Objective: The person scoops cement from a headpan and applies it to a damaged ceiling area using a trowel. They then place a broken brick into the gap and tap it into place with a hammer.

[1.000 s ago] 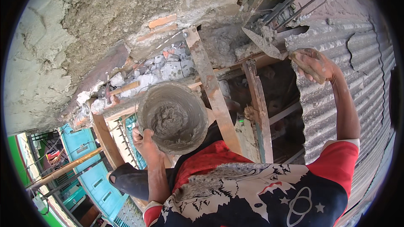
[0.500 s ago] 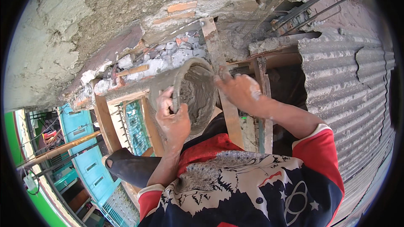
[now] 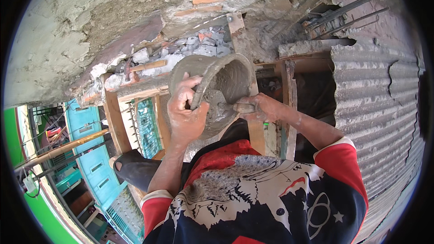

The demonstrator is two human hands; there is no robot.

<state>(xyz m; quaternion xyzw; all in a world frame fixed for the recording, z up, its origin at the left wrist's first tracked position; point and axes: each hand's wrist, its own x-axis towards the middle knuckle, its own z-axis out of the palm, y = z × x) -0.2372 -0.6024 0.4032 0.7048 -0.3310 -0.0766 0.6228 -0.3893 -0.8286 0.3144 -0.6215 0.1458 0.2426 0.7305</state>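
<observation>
A mortar-coated bucket (image 3: 183, 68) is tilted in front of me, with its mouth turned to the right. My left hand (image 3: 187, 113) is closed over its near left rim, thumb inside and fingers along the outer wall. My right hand (image 3: 263, 107) is closed around the handle of a trowel (image 3: 214, 98), at the right side of the mouth. The trowel's blade reaches into the bucket, against the wet grey mortar (image 3: 221, 116) coating the inside. The bucket hides its own base.
Beyond the bucket a ledge of rubble (image 3: 208, 47) runs along a rough plastered wall (image 3: 131, 0). A wooden plank (image 3: 238, 34) stands behind the bucket. Corrugated sheets (image 3: 375, 90) fill the right side, below protruding steel bars (image 3: 348, 9). Wooden posts (image 3: 116, 119) frame openings at left.
My right hand has come down to the bucket's mouth, and the trowel now shows inside it. The bucket, still in my left hand, appears slightly further right and more tilted.
</observation>
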